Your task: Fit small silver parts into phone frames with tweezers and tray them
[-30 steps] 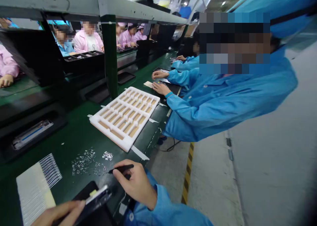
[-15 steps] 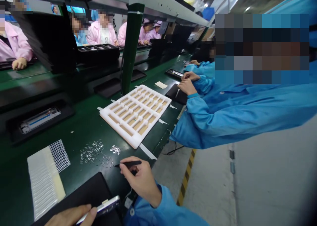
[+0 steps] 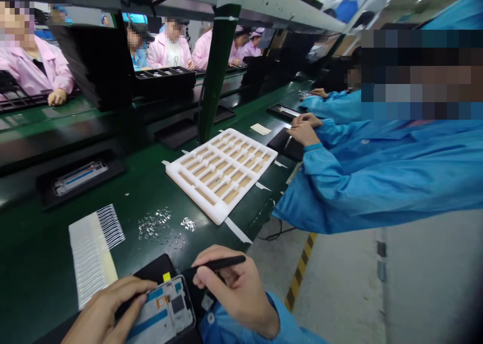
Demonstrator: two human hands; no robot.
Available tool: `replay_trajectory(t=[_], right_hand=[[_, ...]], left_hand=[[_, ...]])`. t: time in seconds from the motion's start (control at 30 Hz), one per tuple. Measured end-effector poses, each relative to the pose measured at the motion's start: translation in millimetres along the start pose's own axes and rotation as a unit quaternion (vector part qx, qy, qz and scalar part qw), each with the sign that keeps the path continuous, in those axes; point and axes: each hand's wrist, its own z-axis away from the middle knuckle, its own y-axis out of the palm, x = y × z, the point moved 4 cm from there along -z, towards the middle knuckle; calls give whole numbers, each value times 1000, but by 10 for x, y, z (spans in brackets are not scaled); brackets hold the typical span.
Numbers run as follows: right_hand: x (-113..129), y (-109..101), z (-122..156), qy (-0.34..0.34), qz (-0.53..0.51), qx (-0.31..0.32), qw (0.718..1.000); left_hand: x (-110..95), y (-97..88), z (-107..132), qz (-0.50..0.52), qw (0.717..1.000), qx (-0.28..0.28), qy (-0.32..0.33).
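Observation:
My left hand point(image 3: 109, 309) is closed on the edge of a phone frame point(image 3: 166, 309), a flat silver-grey housing with blue strips and a yellow tab at its top edge. It is held over a black pad point(image 3: 158, 265). My right hand point(image 3: 237, 288) pinches dark tweezers point(image 3: 219, 263), whose tip points left, close to the frame's upper corner; whether the tip holds anything is too small to tell. Just beyond both hands, many tiny metal pieces point(image 3: 154, 223) lie scattered, with a small brighter heap point(image 3: 187, 224) beside them.
A white slotted tray point(image 3: 222, 218) is taped to the green bench. At left lie a striped sheet point(image 3: 90, 258) and a black tray point(image 3: 116, 172) carrying another frame. A green post point(image 3: 221, 72) rises behind. A co-worker's blue sleeve point(image 3: 339, 183) reaches in from the right.
My right hand has brought the tweezers from the scattered pieces toward the phone frame. My left hand has turned the frame, so its inner face now shows. The view has shifted left.

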Motion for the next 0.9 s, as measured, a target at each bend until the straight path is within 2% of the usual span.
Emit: replay_trajectory(t=[0.13,0.27,0.5,0.67,0.9], right_hand=[[63,255,19,14,37,83,996],[-50,384,-13,47,72,102,991],[-120,418,-51,68,124,115,983],[-99,423,-59,71,126,107,984],[-127,418,-34,72,110,95,987]], left_hand=[[-114,12,-103,62,997,25,-37],[-155,31,-70,78,996,28,-42],[-102,75,-69,75,995,40,-49],[-125,74,-72,82,996,9,-35],[-70,146,-60,75,995,-21,-63]])
